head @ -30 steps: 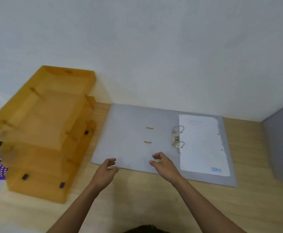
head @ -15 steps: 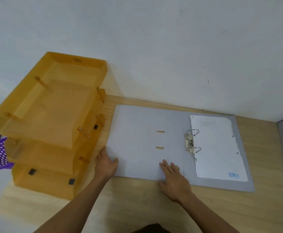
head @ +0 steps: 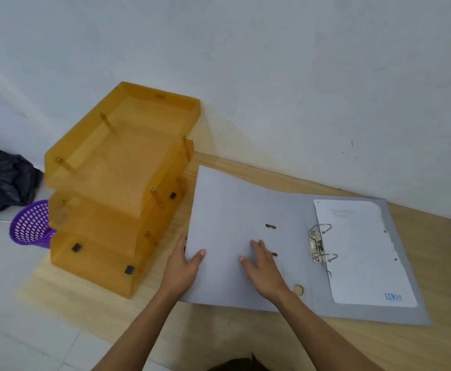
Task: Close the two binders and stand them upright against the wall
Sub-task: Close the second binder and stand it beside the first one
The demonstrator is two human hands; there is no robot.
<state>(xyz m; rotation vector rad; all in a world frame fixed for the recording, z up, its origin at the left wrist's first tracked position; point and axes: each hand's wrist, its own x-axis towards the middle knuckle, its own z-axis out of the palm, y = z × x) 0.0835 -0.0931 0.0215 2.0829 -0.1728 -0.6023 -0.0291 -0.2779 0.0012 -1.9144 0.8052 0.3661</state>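
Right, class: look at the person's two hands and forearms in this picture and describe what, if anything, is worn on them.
Nothing is worn. The left hand and the right hand are bare: no gloves, and no rings or watch that can be seen. Both forearms are bare too, with no sleeve in view up to the picture's lower edge.

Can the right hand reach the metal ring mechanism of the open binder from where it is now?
Probably yes. The right hand lies flat on the binder's left cover, just left of the ring mechanism. Only bare grey cover lies between them, and the paper sheet sits on the far side of the rings.
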